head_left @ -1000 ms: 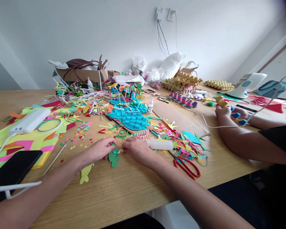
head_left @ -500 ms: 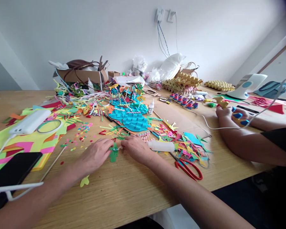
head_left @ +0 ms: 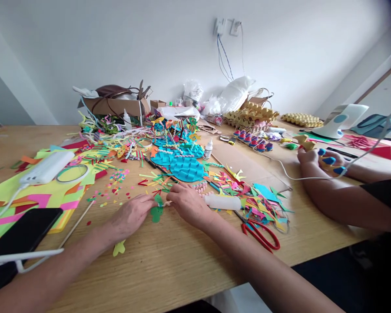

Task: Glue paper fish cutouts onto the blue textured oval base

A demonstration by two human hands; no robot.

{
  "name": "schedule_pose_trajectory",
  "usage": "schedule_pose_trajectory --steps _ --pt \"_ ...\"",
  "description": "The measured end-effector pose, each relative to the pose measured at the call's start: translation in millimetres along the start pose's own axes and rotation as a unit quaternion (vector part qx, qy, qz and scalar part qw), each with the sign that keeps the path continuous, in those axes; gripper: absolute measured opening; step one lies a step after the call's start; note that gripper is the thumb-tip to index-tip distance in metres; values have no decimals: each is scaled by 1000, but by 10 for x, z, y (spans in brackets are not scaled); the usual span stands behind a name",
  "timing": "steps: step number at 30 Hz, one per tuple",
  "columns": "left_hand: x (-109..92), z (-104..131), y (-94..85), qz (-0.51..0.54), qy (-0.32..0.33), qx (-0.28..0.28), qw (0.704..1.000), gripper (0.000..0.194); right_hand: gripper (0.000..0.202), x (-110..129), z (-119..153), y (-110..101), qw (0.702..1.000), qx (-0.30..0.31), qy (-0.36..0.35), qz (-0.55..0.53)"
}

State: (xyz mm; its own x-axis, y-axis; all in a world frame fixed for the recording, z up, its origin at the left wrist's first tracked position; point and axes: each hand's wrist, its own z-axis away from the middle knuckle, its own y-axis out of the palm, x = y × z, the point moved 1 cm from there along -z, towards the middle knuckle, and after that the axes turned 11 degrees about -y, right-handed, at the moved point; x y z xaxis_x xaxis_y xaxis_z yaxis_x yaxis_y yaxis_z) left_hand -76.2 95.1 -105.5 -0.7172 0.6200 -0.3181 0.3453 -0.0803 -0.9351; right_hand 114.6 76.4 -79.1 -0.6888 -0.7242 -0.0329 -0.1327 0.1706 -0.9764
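Note:
Fingertips of my left hand point(head_left: 134, 216) are closed at the left edge of a small green paper cutout point(head_left: 157, 213). A thin pale twisted strand point(head_left: 166, 203) runs from the cutout to my right hand point(head_left: 189, 204), whose fingers are pinched on the strand's right end. Just right of that hand lies a white glue bottle point(head_left: 223, 202) on its side. Blue ridged paper shapes point(head_left: 187, 168) lie beyond my hands. A yellow paper cutout point(head_left: 119, 248) rests on the table below my left wrist.
Red-handled scissors point(head_left: 262, 234) lie at the right among paper scraps point(head_left: 263, 208). A black phone point(head_left: 28, 230) and white power bank point(head_left: 47, 167) are at the left. Another person's hands point(head_left: 308, 157) hold a painted egg-carton piece point(head_left: 330, 164) at the right.
The view has shifted slightly, so everything sits a little lower and to the right. My hands keep nearly the same place around the green cutout and strand.

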Motion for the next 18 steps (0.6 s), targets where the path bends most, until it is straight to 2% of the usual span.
schedule_pose_trajectory --steps 5,18 --pt "15 -8 -8 -2 0 4 1000 42 11 62 10 65 998 14 -54 -8" --pt "7 -13 18 7 6 16 1000 44 12 74 49 129 998 27 -58 25"
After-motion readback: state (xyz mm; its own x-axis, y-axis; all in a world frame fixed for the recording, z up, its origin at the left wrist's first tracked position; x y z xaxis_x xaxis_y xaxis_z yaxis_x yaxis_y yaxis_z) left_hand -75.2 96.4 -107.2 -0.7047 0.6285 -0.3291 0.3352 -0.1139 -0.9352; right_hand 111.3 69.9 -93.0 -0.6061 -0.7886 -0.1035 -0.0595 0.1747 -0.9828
